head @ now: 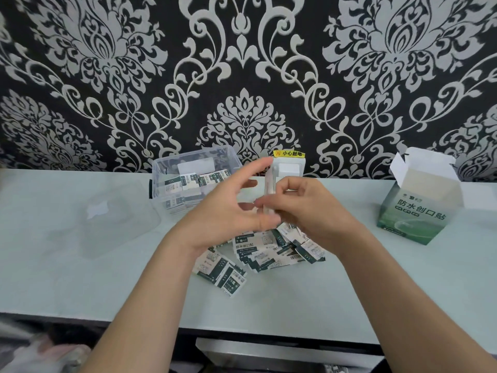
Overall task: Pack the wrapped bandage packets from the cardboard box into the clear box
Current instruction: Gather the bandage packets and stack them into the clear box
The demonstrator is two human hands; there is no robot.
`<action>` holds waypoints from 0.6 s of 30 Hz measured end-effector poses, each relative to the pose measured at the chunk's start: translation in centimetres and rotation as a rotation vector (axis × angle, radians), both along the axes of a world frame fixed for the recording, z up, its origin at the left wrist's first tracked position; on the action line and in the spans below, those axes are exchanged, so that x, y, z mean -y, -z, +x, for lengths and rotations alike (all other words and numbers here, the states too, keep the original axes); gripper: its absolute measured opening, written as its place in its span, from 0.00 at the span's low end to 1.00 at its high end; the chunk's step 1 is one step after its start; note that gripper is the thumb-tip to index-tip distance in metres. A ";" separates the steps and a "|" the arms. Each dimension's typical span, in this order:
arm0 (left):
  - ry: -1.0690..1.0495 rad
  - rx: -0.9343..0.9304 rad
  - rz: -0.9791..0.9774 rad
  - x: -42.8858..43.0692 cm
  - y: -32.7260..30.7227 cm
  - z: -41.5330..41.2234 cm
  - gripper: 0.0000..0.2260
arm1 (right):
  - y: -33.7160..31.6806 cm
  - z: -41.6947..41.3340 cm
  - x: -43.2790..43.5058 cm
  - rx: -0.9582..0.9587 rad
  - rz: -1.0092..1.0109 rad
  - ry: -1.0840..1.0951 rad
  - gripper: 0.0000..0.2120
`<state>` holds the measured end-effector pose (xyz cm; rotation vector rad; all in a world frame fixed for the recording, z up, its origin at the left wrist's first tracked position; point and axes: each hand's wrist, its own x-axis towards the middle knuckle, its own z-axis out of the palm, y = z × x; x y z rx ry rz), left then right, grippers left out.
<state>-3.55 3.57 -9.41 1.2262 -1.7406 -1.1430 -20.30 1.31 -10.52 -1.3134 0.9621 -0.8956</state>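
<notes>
A pile of white-and-dark-green wrapped bandage packets [258,254] lies on the pale table in front of me. The clear box [166,168] stands at the back, left of centre, with several packets inside. At the right stands the green cardboard box [414,208], its flaps up. My right hand [309,208] pinches a thin stack of packets [269,189] held upright on edge above the pile. My left hand [228,208] hovers just left of that stack with fingers spread, its fingertips near the stack.
The clear lid [113,219] lies flat on the table to the left of the clear box. A white wall socket with a yellow warning label [289,164] sits at the back, behind my hands. The table's front edge runs below my forearms.
</notes>
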 end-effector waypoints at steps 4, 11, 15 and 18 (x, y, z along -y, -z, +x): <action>0.126 0.198 -0.061 -0.8 0.1 -1.2 0.52 | -0.6 -0.5 -0.3 0.165 0.191 -0.169 0.09; 0.030 0.299 -0.211 -0.8 0.2 -1.6 0.38 | -0.2 -0.9 0.2 0.176 0.255 -0.272 0.22; 0.015 0.303 -0.231 -0.5 -0.2 -1.8 0.37 | 0.1 -1.2 0.4 0.236 0.264 -0.334 0.22; 0.046 0.304 -0.192 -0.3 -1.0 -1.5 0.37 | -0.2 -1.5 0.3 0.296 0.287 -0.328 0.22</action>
